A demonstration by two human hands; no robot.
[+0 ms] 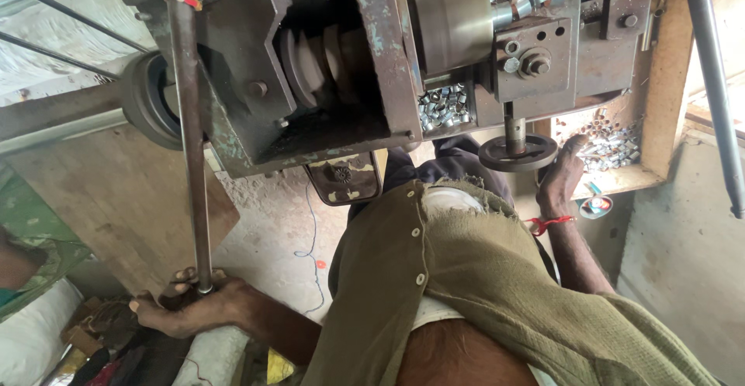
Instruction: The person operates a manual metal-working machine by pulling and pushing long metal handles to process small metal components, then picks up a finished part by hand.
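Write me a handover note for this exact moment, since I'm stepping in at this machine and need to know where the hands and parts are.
Left hand: closed around the lower end of the long steel rod, which runs up alongside the machine body.
Right hand: at the rim of the dark handwheel; grip unclear.
Done: small shiny metal pieces lie in the machine's tray, and more are piled in the wooden box at the right.
Left: the rod is in hand, not set down.

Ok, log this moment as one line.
left hand: grips long grey metal rod | right hand: touches round dark handwheel | small metal rings in machine tray
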